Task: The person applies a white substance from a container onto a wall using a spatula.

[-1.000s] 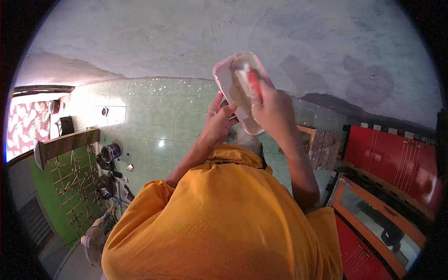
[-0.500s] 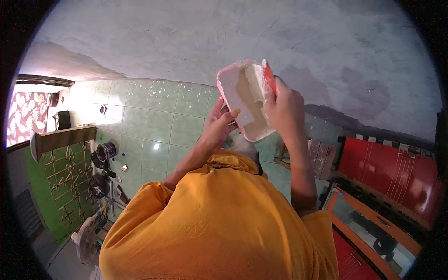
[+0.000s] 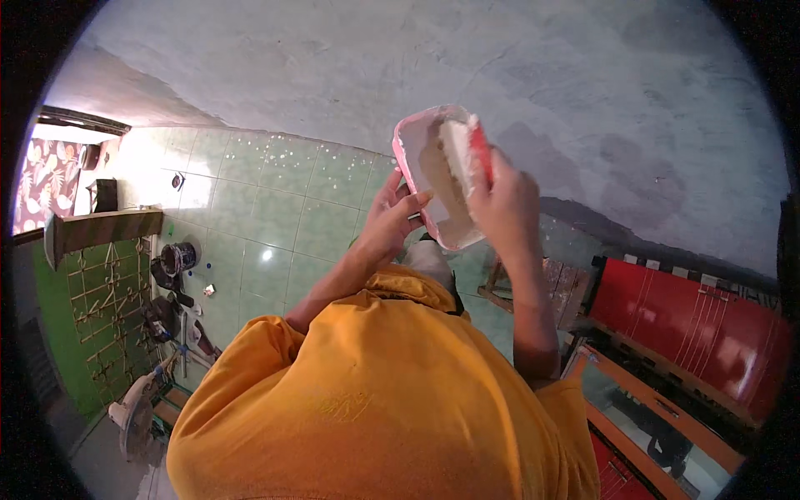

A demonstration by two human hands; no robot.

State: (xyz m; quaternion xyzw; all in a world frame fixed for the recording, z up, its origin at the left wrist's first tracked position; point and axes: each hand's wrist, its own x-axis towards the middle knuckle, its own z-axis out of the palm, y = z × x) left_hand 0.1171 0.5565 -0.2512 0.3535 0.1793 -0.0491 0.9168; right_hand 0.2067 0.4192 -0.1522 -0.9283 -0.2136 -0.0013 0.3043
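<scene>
My left hand (image 3: 389,223) grips the near-left edge of a shallow pink tub (image 3: 401,160), thumb over the rim and fingers beneath. Wet, off-white putty (image 3: 446,196) coats the inside of the tub. In my right hand (image 3: 507,202) is a red putty scraper (image 3: 481,154), tilted at the tub's right side. A thick white layer of putty clings along the scraper's left face. Motion smears the scraper slightly, and the right hand covers part of the tub's right edge.
A patchy grey plastered wall (image 3: 317,75) rises ahead. Green floor tiles (image 3: 271,217) bear white splashes near it. To the left stand a dark bucket (image 3: 177,259), a fan (image 3: 133,412) and a green panel with lattice (image 3: 108,312). Red cabinets (image 3: 667,312) stand at right.
The scraper has shifted slightly down at the tub's right side and turned more upright. Less putty shows in the tub's middle. The left hand keeps its hold; the whole view has shifted a little.
</scene>
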